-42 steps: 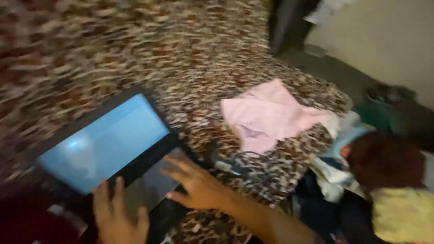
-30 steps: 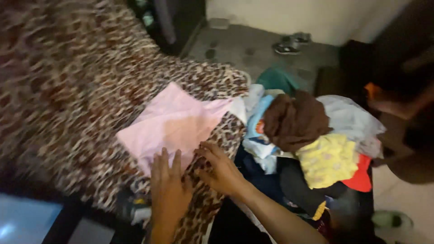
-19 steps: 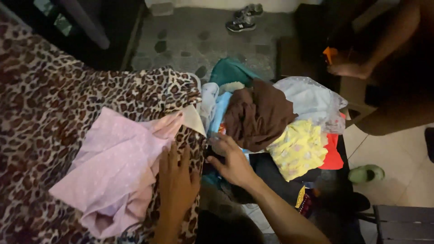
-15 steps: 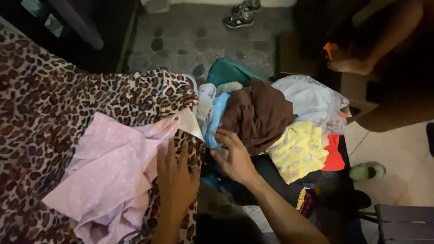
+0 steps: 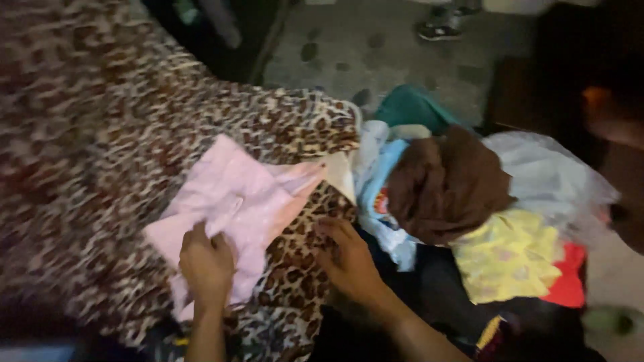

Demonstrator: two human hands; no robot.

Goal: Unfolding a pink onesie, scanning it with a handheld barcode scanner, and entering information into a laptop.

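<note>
Pinching the pink cloth (image 5: pixel 235 201) with your left hand (image 5: pixel 204 265), right hand (image 5: pixel 349 258) flat and empty just right of it on the leopard blanket (image 5: pixel 100 134); next probably smooth it flat.

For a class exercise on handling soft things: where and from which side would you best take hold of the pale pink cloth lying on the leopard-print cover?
Probably the pale pink cloth by its near edge, from the person's side. It lies flat on the leopard-print cover, and the left hand already rests there.
</note>
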